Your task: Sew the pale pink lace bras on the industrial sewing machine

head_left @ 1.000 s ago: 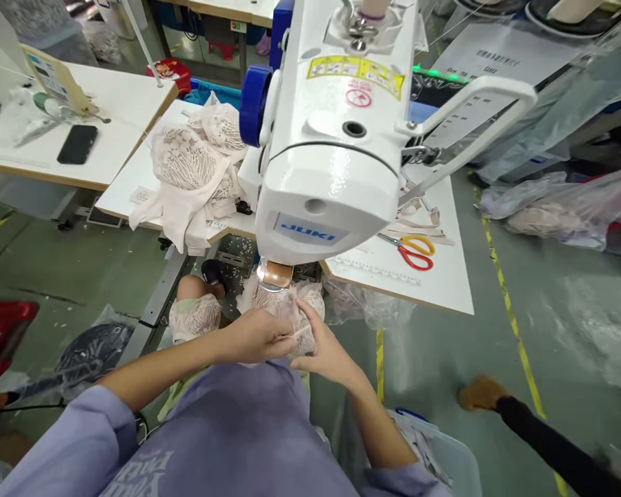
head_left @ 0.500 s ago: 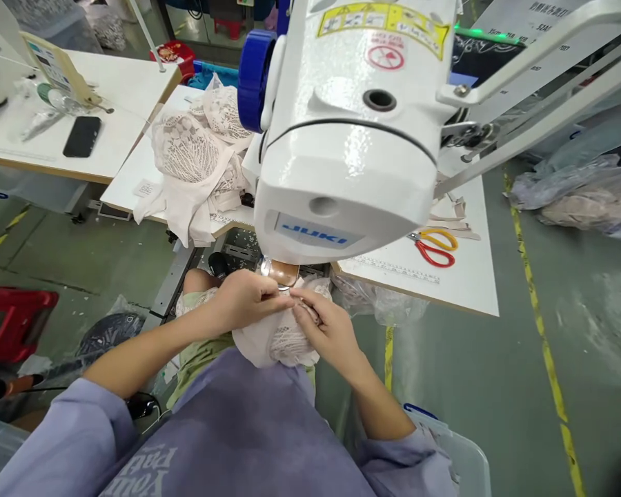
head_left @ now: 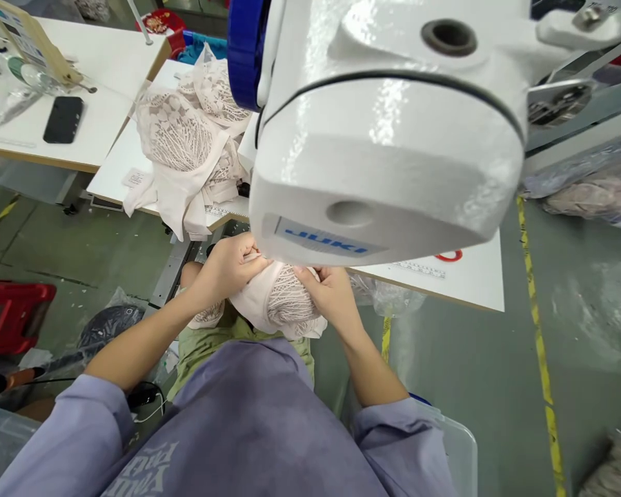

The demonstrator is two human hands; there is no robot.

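A pale lace bra (head_left: 292,301) hangs over my lap, under the front end of a white sewing machine (head_left: 377,166). My left hand (head_left: 226,270) pinches its smooth edge band between thumb and fingers. On the other side, my right hand (head_left: 332,293) grips the lace cup near its upper edge, with the thumb on top. The machine head covers some of the right fingertips. The needle and presser foot are hidden behind it.
More pale lace bras (head_left: 181,141) lie heaped on the table left of the machine. Red-handled scissors (head_left: 450,256) show partly on the right tabletop (head_left: 479,279). A black phone (head_left: 63,119) rests on the neighbouring table. A clear plastic bin (head_left: 460,442) stands by my right side.
My hands have moved apart, and the bra is spread between them with more of the lace cup showing. The view has come closer to the machine head, which now hides most of the scissors.
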